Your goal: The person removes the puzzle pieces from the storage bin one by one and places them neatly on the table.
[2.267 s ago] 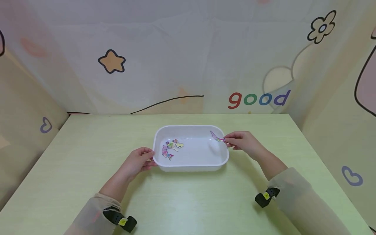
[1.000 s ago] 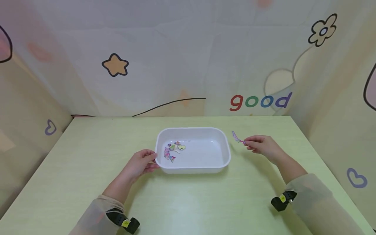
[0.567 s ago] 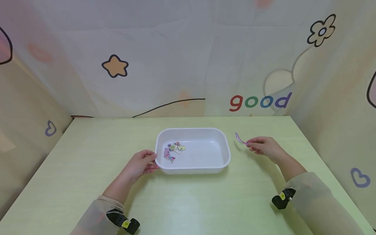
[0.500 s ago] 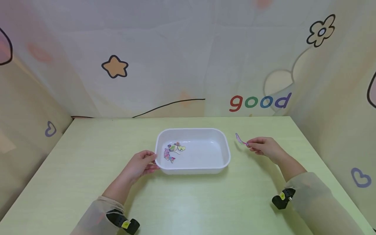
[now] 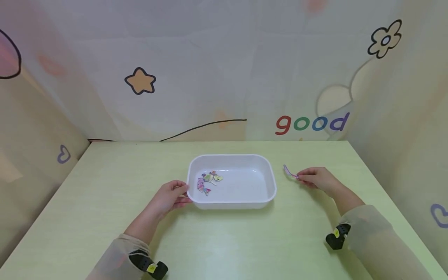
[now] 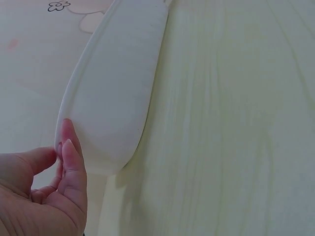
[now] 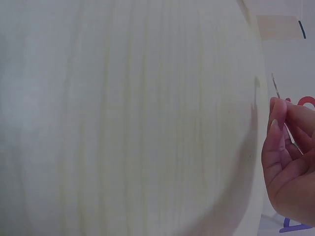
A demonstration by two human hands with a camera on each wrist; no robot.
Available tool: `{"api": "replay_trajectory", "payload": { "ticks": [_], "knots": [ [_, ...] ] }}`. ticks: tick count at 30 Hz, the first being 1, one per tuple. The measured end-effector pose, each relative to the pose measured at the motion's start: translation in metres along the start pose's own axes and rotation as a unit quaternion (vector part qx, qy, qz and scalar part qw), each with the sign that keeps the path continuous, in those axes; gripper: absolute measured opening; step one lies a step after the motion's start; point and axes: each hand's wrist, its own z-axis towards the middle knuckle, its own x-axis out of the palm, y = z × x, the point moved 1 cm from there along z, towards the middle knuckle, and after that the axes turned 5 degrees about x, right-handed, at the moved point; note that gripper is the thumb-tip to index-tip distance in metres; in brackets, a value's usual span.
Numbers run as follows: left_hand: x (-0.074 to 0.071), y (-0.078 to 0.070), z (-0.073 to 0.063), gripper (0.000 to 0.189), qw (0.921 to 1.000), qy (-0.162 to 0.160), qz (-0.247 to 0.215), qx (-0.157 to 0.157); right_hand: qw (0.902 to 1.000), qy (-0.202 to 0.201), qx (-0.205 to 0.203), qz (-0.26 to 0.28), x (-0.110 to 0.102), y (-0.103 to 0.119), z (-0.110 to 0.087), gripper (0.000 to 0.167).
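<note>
A white plastic tub (image 5: 245,204) stands on the table, with several small colourful cut-outs (image 5: 204,186) lying in its left part. My left hand (image 5: 170,197) pinches the tub's left rim, thumb at the rim and fingers against the outer wall, as the left wrist view shows. To the right of the tub, my right hand (image 5: 317,179) pinches a thin, curved pink and purple cut-out (image 5: 289,172) by one end between thumb and fingertips. In the right wrist view the cut-out (image 7: 275,84) appears edge-on, and its shadow falls on the table.
The pale wooden table (image 5: 224,237) reaches back to a printed cloth backdrop (image 5: 210,77) with a star and the word "good". Cloth also hangs at both sides. A small black camera is strapped to each sleeve.
My right hand has carried the thin cut-out from over the tub's right end out to the right and slightly lower. My left hand keeps its hold on the rim; the view shifts slightly.
</note>
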Motion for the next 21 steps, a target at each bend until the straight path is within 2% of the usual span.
{"api": "replay_trajectory", "payload": {
  "ticks": [11, 17, 21],
  "knots": [
    [0.002, 0.0, 0.002, 0.029, 1.0, -0.002, 0.003, 0.0, 0.9995, -0.008, 0.019, -0.023, 0.007, 0.0, 0.008, 0.035],
    [0.001, 0.0, 0.001, 0.028, 1.0, -0.003, -0.003, -0.004, 0.999, -0.005, 0.015, -0.042, 0.012, 0.001, 0.014, 0.028],
    [0.0, 0.0, 0.002, 0.027, 1.0, -0.004, -0.006, -0.003, 0.9973, -0.001, 0.0, -0.074, 0.013, 0.003, 0.015, 0.027]
  ]
}}
